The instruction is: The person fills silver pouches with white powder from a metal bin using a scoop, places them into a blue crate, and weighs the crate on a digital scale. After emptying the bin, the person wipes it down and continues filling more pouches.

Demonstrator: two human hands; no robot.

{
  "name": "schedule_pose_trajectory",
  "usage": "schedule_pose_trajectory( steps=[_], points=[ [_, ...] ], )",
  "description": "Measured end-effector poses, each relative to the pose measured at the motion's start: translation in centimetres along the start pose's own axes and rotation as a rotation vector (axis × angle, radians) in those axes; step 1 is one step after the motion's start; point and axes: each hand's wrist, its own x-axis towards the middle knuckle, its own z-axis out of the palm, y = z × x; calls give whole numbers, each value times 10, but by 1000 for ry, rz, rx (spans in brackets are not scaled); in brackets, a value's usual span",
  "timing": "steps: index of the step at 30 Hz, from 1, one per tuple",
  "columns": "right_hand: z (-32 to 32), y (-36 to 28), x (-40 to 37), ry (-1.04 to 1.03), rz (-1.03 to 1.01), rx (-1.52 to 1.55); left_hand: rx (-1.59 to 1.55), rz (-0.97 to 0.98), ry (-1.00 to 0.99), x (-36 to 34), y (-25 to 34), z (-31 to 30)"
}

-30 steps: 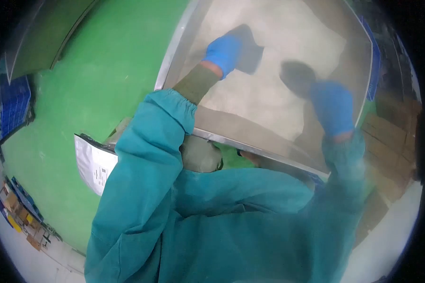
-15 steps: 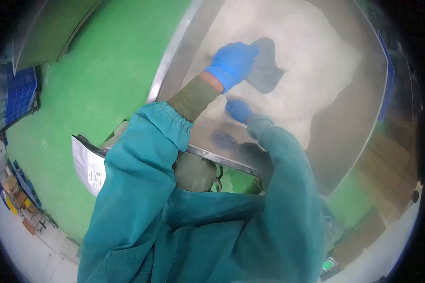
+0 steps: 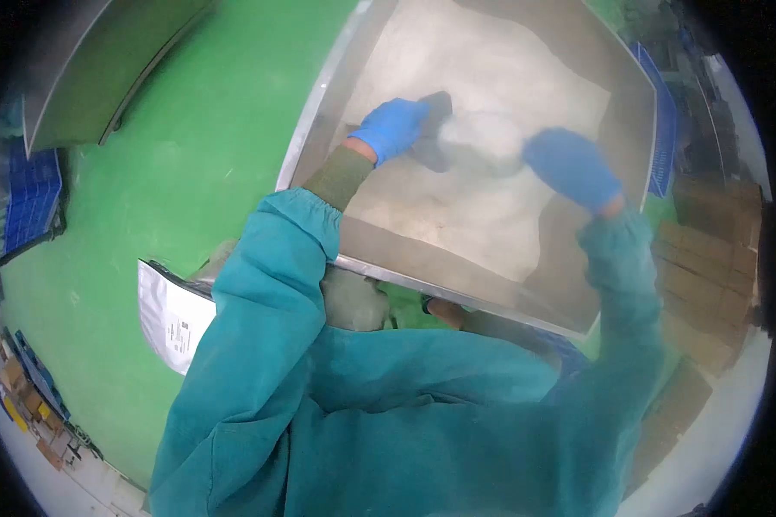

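Observation:
My left hand (image 3: 391,129), in a blue glove, is closed on the edge of a dark grey flat piece (image 3: 437,129) that looks like a pouch, over the left part of a metal tray (image 3: 569,300). White powder (image 3: 457,47) lies spread across the tray floor. My right hand (image 3: 571,168), gloved in blue too and smeared by motion, is at the right end of what looks like a clear scoop (image 3: 481,145) heaped with powder. The scoop is blurred, and its far end is close beside the grey piece.
Left of the tray, a white printed pouch (image 3: 171,323) stands low beside my sleeve. A metal panel or bin (image 3: 78,86) is at the upper left, near a blue crate (image 3: 33,194). Cardboard boxes (image 3: 707,267) stand to the right.
My right hand has swung right and up from the tray's near part, with the heaped scoop now showing. My left hand has shifted left and slightly down with the grey piece, which now appears narrower.

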Motion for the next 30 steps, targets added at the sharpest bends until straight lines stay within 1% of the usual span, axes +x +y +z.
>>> schedule_pose_trajectory(
  steps=[2,4,5,7,9,10,11,12,13,14,15,16,17,18,20,21,22,23,24,25,26,27,28,29,30],
  points=[
    [-1,-21,48,-198,148,7,-13,35,95,0,-5,4],
    [30,-39,93,-166,207,-62,-26,28,132,3,-6,2],
    [27,-39,89,-167,206,-56,-50,15,166,4,-8,4],
    [10,-35,67,26,269,-120,-49,-2,183,4,-8,0],
    [-1,-29,40,183,291,-164,-80,-65,184,0,-12,4],
    [-2,-19,19,199,275,-186,-10,-92,161,5,-12,4],
    [4,-11,5,93,272,-324,68,-106,144,7,-14,3],
    [38,6,-2,71,329,-237,61,-113,142,6,-15,4],
    [90,17,-6,54,394,-154,8,-136,172,8,-13,2],
    [143,18,-3,12,489,15,-43,-152,205,10,-10,0],
    [203,16,5,-97,492,41,-41,-146,212,12,-9,1],
    [257,1,12,-16,473,160,-23,-94,266,14,-14,5],
    [291,-24,28,-88,465,232,-1,-47,316,16,-19,8],
    [318,-60,43,-28,489,287,4,-57,315,17,-22,7],
    [288,-125,82,-138,509,608,45,-22,332,15,-21,9],
    [314,-152,100,-166,413,615,46,-51,307,13,-20,9],
    [338,-177,114,-188,322,622,25,-48,324,14,-17,6],
    [338,-199,120,-202,317,644,5,-38,344,15,-16,8],
    [337,-215,126,-226,242,667,8,-43,330,15,-15,13],
    [333,-220,133,-238,168,683,52,-36,326,17,-14,13],
    [328,-216,134,-232,170,685,94,-28,325,19,-14,12],
    [319,-213,133,-281,169,784,100,-20,329,19,-14,11],
    [313,-208,128,-336,167,879,98,-23,287,19,-13,10],
    [311,-203,125,-327,173,869,97,-22,247,20,-13,8],
    [311,-198,118,-346,182,903,94,-14,254,19,-12,7]
  ],
)
